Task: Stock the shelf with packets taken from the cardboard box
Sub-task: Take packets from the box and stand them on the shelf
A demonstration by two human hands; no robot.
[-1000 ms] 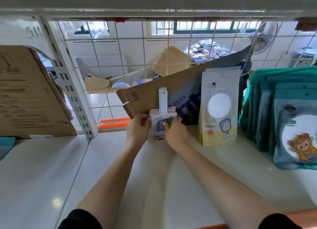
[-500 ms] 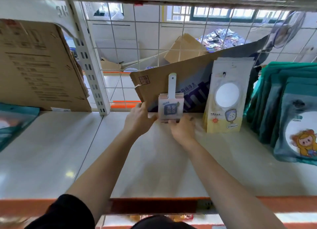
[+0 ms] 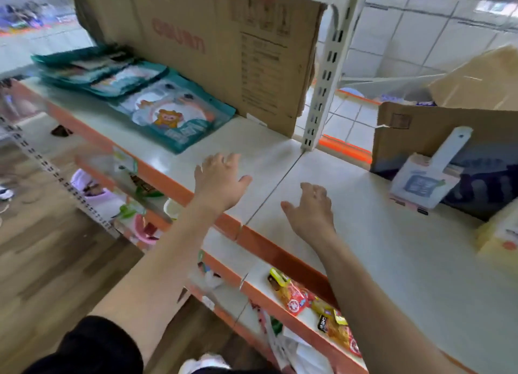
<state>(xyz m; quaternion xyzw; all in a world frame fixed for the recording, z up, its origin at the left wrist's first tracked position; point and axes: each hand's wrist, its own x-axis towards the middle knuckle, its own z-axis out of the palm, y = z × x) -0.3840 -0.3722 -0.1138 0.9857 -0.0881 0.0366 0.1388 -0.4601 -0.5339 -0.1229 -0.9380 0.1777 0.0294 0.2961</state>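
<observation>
A small stack of pale packets (image 3: 421,183) with a white hang tab leans against a flattened cardboard sheet (image 3: 429,132) at the right of the white shelf (image 3: 392,250). My left hand (image 3: 220,181) hovers over the shelf's front part with spread fingers and holds nothing. My right hand (image 3: 312,208) is also empty, fingers relaxed, well left of the packets. A large cardboard box (image 3: 224,45) stands on the shelf at the back. Teal packets (image 3: 173,116) with a cartoon animal lie flat to its left.
A white slotted upright (image 3: 326,74) divides the shelf bays. A yellow packet (image 3: 501,233) shows at the right edge. The orange-edged lower shelf (image 3: 280,298) carries snack packets (image 3: 297,295). Wooden floor (image 3: 56,261) lies to the left.
Both hands have let go of the pale packets and pulled back left toward the shelf front. The view has swung left and down, so the big box and teal packets now show.
</observation>
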